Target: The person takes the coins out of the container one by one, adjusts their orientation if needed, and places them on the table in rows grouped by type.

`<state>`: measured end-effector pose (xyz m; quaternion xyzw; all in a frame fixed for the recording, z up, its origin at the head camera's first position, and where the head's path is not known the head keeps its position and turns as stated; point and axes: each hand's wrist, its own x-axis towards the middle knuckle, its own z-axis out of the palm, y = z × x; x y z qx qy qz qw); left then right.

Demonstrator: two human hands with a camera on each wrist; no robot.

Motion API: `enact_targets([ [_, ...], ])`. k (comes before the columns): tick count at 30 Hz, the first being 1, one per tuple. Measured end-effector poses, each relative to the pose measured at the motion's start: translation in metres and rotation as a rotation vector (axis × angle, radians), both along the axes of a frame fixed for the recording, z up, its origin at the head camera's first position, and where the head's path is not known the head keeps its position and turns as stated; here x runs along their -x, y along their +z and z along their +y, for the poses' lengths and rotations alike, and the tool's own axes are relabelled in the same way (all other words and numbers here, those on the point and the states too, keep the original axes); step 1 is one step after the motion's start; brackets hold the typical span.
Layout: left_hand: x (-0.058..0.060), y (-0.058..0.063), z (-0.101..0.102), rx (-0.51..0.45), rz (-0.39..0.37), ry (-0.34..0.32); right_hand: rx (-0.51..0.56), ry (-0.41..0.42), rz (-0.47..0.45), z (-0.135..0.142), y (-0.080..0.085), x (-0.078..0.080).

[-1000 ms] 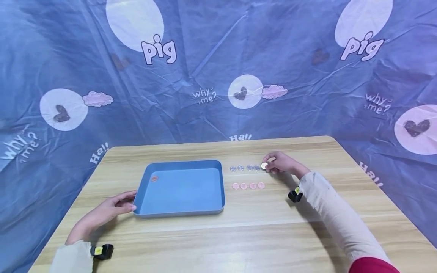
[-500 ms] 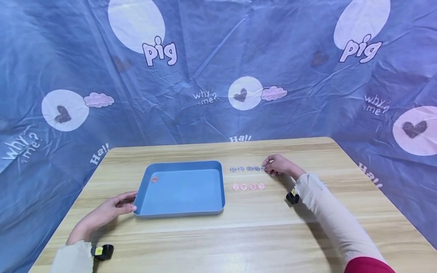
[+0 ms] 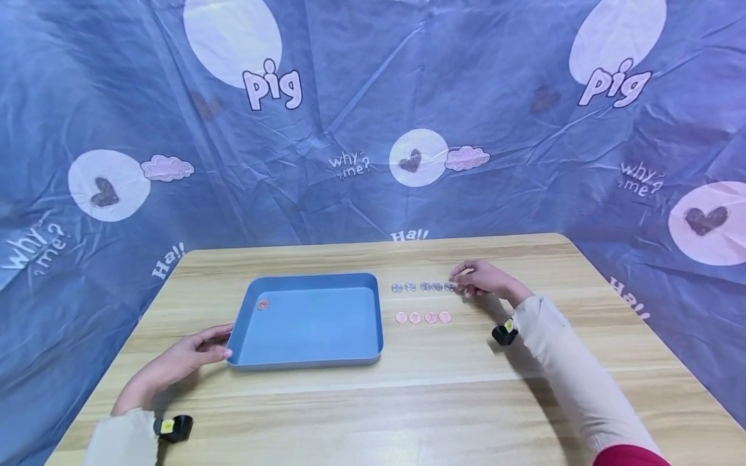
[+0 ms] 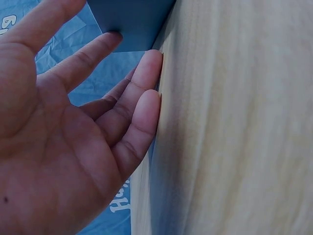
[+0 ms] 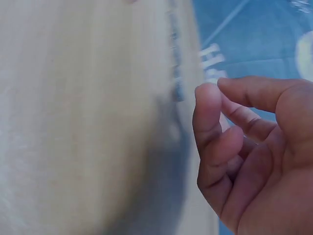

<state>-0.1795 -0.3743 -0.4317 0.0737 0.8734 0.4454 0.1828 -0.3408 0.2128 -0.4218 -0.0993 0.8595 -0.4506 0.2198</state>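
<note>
My left hand [image 3: 189, 356] touches the near left corner of a blue rectangular tray [image 3: 303, 364]. In the left wrist view its fingers [image 4: 142, 112] are extended loosely, one tip against the tray's wall [image 4: 128, 29]. A single copper-coloured coin [image 3: 263, 305] lies inside the tray, toward its far left. Right of the tray runs a row of several silver-coloured coins [image 3: 426, 287]. At that row's right end my right hand [image 3: 480, 278] hovers close over the last silver coin [image 3: 449, 286]. The right wrist view shows its thumb and finger tips close together, with nothing between them.
Nearer than the silver row lies a row of several copper-coloured coins [image 3: 430, 318]. Everything stands on a light wooden table [image 3: 361, 414]. A blue printed cloth [image 3: 350, 97] hangs behind it and along both sides.
My right hand held a coin at the silver row's right end, lowered it onto the table and let go, then drew back slightly right. The left hand and tray stay in place.
</note>
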Motion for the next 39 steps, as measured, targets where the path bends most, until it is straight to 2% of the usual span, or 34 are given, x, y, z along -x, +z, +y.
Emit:
enact_targets([
  [5, -0.001, 0.001, -0.001, 0.01, -0.01, 0.008, 0.104, 0.0, -0.022, 0.001, 0.025, -0.004],
  [9, -0.002, 0.0, -0.001, 0.015, 0.002, 0.005, 0.146, 0.036, -0.026, -0.009, 0.045, -0.005],
  [16, -0.002, 0.0, -0.003, 0.04, 0.014, 0.007, 0.21, 0.166, -0.029, -0.06, 0.081, -0.015],
  [20, -0.001, 0.001, -0.003, 0.051, 0.023, 0.006, 0.262, 0.242, -0.036, -0.094, 0.093, -0.021],
  [23, 0.001, 0.002, -0.001, 0.048, 0.01, 0.012, 0.31, 0.276, -0.046, -0.117, 0.096, -0.023],
  [28, 0.001, 0.004, -0.001, 0.028, -0.005, 0.007, 0.383, 0.274, -0.057, -0.162, 0.092, -0.024],
  [31, -0.003, 0.004, -0.002, 0.042, -0.002, 0.009, 0.437, 0.28, -0.079, -0.193, 0.085, -0.025],
  [35, -0.005, 0.005, -0.002, 0.062, 0.009, 0.011, 0.52, 0.279, -0.159, -0.233, 0.072, -0.026],
  [39, -0.003, 0.004, 0.001, 0.055, 0.012, 0.014, 0.537, 0.278, -0.217, -0.263, 0.058, -0.027],
])
